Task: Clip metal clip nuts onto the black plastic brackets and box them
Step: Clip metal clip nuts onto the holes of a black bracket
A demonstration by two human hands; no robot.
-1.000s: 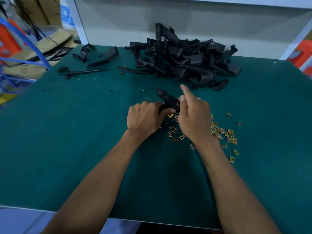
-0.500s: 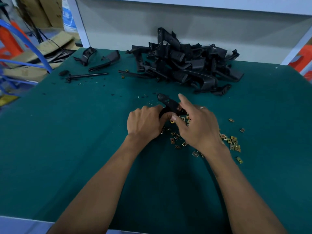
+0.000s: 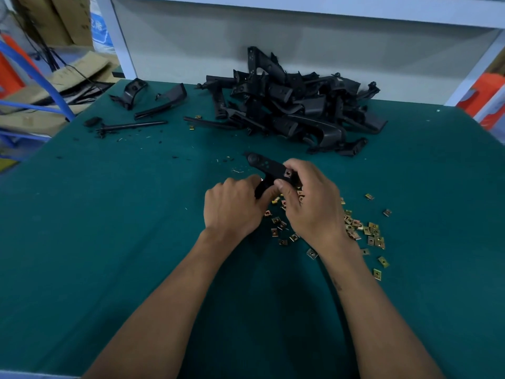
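Observation:
A black plastic bracket (image 3: 264,164) is held between both hands over the middle of the green table. My left hand (image 3: 235,206) grips its lower stem. My right hand (image 3: 311,203) curls round its right end, where a metal clip nut (image 3: 287,174) sits on the bracket between thumb and fingers. Several loose brass-coloured clip nuts (image 3: 369,231) lie scattered on the mat under and to the right of my hands. A large heap of black brackets (image 3: 295,105) lies at the back of the table.
A few separate black parts (image 3: 161,102) and a thin black rod (image 3: 131,125) lie at the back left. The green mat (image 3: 109,242) covers the table. A white shelf wall (image 3: 246,45) stands behind; cardboard (image 3: 41,88) lies off the left edge.
My right hand has closed round the bracket's right end; its index finger, raised a second ago, is now curled down. A clip nut now shows on the bracket. The left hand kept its grip.

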